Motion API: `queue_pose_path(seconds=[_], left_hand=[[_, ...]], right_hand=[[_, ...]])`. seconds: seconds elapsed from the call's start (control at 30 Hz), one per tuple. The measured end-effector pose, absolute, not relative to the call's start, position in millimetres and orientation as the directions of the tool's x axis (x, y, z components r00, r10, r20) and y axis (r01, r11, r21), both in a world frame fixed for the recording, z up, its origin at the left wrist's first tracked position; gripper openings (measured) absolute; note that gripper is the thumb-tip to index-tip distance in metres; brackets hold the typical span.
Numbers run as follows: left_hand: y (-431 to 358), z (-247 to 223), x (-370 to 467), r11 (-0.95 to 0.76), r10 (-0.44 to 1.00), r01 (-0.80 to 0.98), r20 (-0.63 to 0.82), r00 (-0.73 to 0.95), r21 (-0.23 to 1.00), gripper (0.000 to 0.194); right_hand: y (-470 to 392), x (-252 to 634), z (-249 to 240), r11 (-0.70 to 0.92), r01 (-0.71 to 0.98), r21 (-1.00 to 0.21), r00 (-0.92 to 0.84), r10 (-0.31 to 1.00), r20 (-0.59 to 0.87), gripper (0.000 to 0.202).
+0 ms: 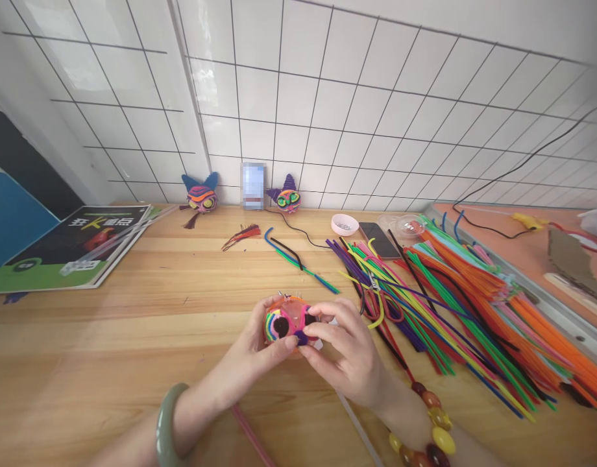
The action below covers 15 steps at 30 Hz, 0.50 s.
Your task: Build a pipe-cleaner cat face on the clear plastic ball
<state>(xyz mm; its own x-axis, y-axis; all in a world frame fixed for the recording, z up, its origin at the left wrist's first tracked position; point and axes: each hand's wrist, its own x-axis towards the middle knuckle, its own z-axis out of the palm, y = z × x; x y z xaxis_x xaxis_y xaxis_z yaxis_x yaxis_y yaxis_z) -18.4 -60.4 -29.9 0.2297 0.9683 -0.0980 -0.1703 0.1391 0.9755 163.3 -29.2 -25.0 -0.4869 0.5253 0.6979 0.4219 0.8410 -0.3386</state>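
Between my two hands is a small round pipe-cleaner animal head (280, 327) with rainbow rings around a black eye, a second dark eye and a dark purple nose. My left hand (259, 337) wraps around its left side, the thumb pressed near the nose. The fingers of my right hand (344, 344) pinch its right side by the second eye. Part of that side is hidden behind the fingers. A green bangle (168, 421) is on my left wrist, a bead bracelet (442, 440) on my right.
Bundles of coloured pipe cleaners (454, 305) cover the right side, with scissors (375, 285) among them. Two finished animal heads, one blue-eared (201, 194) and one purple-eared (287, 198), stand by the wall beside a lit phone (253, 186). A pink bowl (344, 225) and dark phone (379, 240) lie behind; a magazine (84, 240) lies left.
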Motion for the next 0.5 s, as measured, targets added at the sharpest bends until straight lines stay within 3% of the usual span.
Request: queue_pose_path(seconds=[0.5], left_hand=[[-58.4,-35.0,-19.3,0.224,0.958,-0.332,-0.144,0.248,0.916,0.037]], right_hand=[[-29.5,161.6,-24.4,0.841,0.424,-0.336,-0.473,0.522,0.710,0.010]])
